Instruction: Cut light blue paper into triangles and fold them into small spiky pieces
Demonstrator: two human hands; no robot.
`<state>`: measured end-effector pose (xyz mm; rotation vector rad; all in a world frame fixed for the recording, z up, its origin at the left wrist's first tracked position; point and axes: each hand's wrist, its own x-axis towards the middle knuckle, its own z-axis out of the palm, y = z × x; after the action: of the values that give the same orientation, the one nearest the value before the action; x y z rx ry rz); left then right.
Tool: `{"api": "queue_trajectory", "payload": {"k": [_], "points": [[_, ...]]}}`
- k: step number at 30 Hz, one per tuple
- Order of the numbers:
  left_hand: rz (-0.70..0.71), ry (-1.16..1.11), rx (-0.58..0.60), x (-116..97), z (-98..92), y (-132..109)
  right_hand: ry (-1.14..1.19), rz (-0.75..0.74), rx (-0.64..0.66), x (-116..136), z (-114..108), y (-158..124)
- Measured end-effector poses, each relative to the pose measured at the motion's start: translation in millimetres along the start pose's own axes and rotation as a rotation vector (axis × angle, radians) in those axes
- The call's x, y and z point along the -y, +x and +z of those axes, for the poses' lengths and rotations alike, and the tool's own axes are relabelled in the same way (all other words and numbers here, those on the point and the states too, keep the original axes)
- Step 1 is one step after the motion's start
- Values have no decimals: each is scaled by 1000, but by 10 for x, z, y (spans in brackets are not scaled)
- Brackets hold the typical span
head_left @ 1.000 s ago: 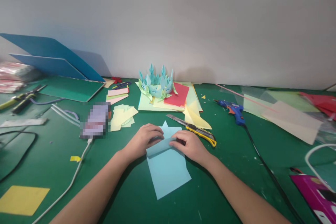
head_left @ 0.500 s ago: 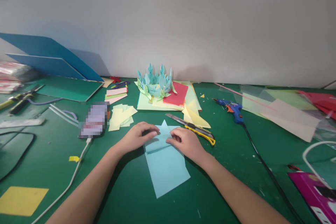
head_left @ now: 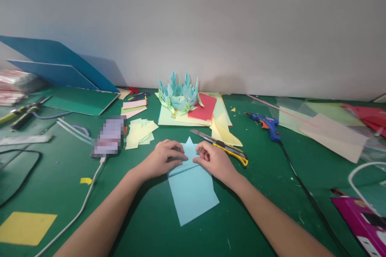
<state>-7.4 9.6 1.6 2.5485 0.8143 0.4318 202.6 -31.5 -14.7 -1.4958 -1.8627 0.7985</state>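
A sheet of light blue paper lies at a slant on the green table, its upper part folded over and a pointed tip rising at the top. My left hand grips the folded part from the left, its thumb along the lower fold and its fingers curled above. From the right, my right hand pinches the same folded part, thumb near the middle. Just beyond my right hand lies a yellow utility knife with its blade out. Behind the paper stands a blue and green folded-paper ring with petal points.
A phone with a white cable lies left, beside pale paper strips. On the right are a blue glue gun, a pink paper sheet and a magenta power strip. Pliers and blue boards are at the far left.
My left thumb and fingers have slid slightly right along the fold, and my right hand has shifted slightly upward. The paper stays in nearly the same place.
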Motion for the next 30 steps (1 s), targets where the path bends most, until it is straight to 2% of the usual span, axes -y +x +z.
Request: {"api": "queue_trajectory", "payload": {"k": [11,30], "points": [[2,13,-4,23,21,-10,-18,-89,78,-13,-92,-35],[21,22,4,46,28,-12,-26,-86,154,29,-162,-32]]}}
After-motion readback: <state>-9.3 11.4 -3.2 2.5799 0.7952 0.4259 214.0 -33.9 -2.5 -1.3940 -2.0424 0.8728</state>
